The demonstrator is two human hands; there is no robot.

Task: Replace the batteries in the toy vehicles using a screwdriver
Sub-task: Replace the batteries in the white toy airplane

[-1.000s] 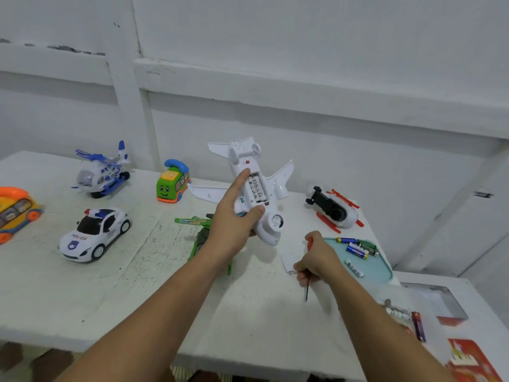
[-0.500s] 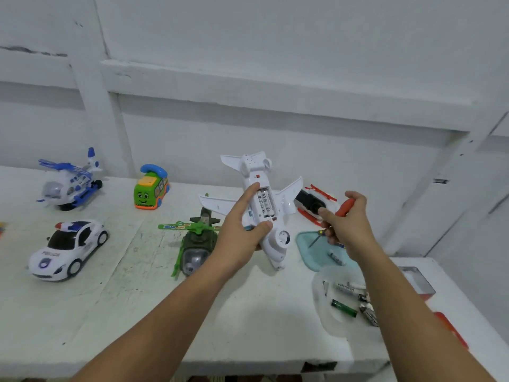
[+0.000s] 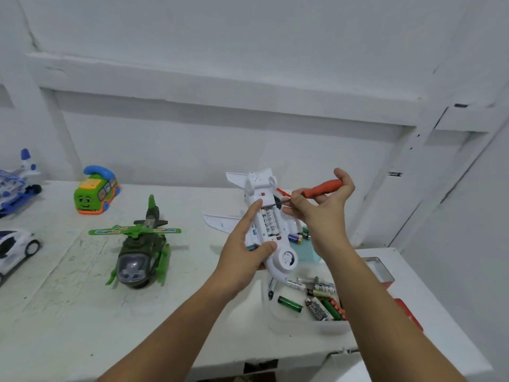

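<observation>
From the head camera, the left hand (image 3: pixel 242 252) holds a white toy plane (image 3: pixel 283 260) belly-up in the air above the right part of the table (image 3: pixel 68 312), nose toward the near edge and tail toward the far edge. Its fingers (image 3: pixel 252 213) wrap the body from the left, the index finger stretched along the open battery bay and the thumb pressed on the belly just below it. Three white batteries (image 3: pixel 268 223) lie side by side in that bay. The right hand (image 3: pixel 322 210) grips an orange-handled screwdriver (image 3: pixel 321 188), the handle against the palm and the metal shaft pinched between thumb and fingertips; the tip meets the plane at the tail end of the bay. Under the plane, near the table's right edge, a clear tub (image 3: pixel 316 326) holds a heap of loose batteries (image 3: pixel 319 301), and a teal tray (image 3: pixel 309 255) beyond it carries a few more. A green helicopter (image 3: pixel 137 252) stands mid-table. A green bus (image 3: pixel 96 190) sits by the far edge. A white police car (image 3: pixel 13 249) and a blue helicopter (image 3: pixel 16 183) are cut off at the left edge of the view.
</observation>
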